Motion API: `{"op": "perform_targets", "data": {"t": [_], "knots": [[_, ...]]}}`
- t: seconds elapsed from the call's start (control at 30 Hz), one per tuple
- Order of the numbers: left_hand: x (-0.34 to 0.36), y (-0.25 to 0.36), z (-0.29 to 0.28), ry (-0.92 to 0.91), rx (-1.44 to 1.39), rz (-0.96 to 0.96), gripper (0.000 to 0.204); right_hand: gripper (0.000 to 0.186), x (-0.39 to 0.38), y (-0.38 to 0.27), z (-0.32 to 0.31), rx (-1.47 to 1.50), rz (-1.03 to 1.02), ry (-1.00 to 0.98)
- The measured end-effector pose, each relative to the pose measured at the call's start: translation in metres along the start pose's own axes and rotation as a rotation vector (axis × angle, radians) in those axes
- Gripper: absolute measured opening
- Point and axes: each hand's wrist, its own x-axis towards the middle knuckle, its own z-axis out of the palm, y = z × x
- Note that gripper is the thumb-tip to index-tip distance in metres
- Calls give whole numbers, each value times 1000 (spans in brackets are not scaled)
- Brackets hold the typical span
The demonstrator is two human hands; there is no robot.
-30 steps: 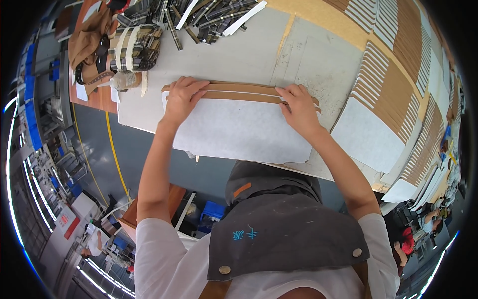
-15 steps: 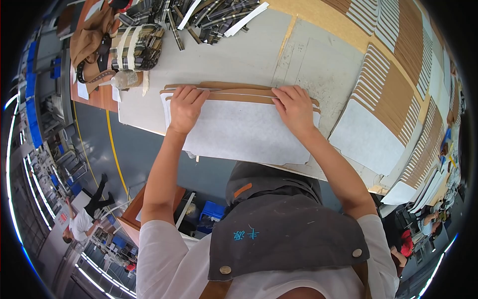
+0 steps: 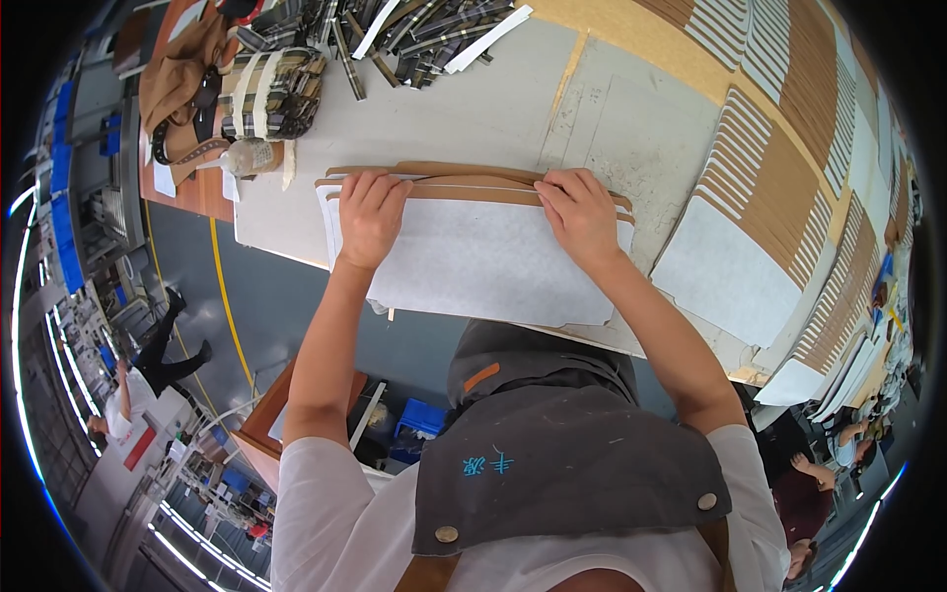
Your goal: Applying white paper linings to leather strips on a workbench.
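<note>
A small stack of flat panels, white-faced with brown strips along the far side, lies at the table's near edge. My left hand is closed on the stack's far brown edge near its left end, fingers curled over and thumb toward the middle. Toward the right end, my right hand pinches the same brown edge. Between the two hands one brown strip bows up slightly from those under it. What lies beneath my fingertips is hidden.
Fanned rows of brown and white panels cover the table's right side. Dark plaid strips lie heaped at the back. At the left are a tied plaid bundle, a bottle and brown bags. People move in the background.
The brown strip between my hands now arches up more. My hands have shifted only slightly, a little closer together. In the background at left, a walking person has moved further left.
</note>
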Motion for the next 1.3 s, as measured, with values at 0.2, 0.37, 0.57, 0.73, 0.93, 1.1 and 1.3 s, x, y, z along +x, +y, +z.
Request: {"op": "perform_targets", "data": {"t": [0.2, 0.37, 0.57, 0.73, 0.93, 1.1, 1.3], "knots": [[14, 7, -4, -46, -48, -68, 18, 10, 7, -1, -8, -48, -133, -31], [6, -17, -21, -257, -194, -58, 20, 7, 0, -6, -23, 140, -40, -190], [-12, -65, -53, -609, -377, -667, 16, 16, 7, 9, -38, 129, 346, -431], [-5, -84, -81, -716, -742, -928, 15, 22, 25, 5, -58, 504, 662, -667], [-17, -99, -40, -665, -726, -837, 20, 21, 10, 6, -29, 281, 534, -607], [-20, -96, -30, -683, -560, -946, 21, 17, 5, -8, -21, 77, 447, -510], [-11, -60, -11, -336, -342, -491, 27, 11, 2, -5, -15, 100, 376, -349]]}}
